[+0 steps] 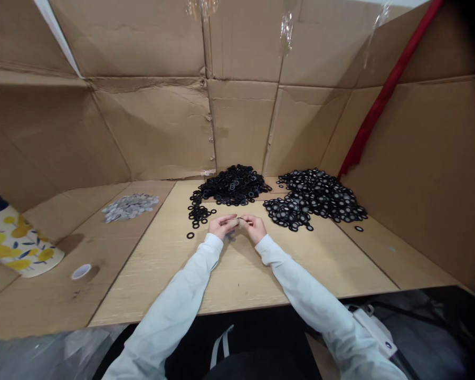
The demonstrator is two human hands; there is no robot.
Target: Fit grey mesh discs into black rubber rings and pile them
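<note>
Near the middle of the table, my left hand (222,226) and my right hand (253,228) meet at the fingertips, both closed in a pinch. Between them shows the dark edge of a small black ring (239,219), mostly covered by the fingers. A few pale discs (230,237) lie on the table just under my hands. Behind them rises a heap of black rings (237,184), with a smaller loose group of rings (199,214) to the left. On the right is a large heap of black rings with pale centres (320,195).
At the left lies a pile of pale translucent discs (130,207). A white round lid-like thing (81,272) and a patterned cylindrical container (21,237) stand nearer the left edge. Cardboard walls (158,126) enclose the back and sides; a red strip (388,95) hangs at right.
</note>
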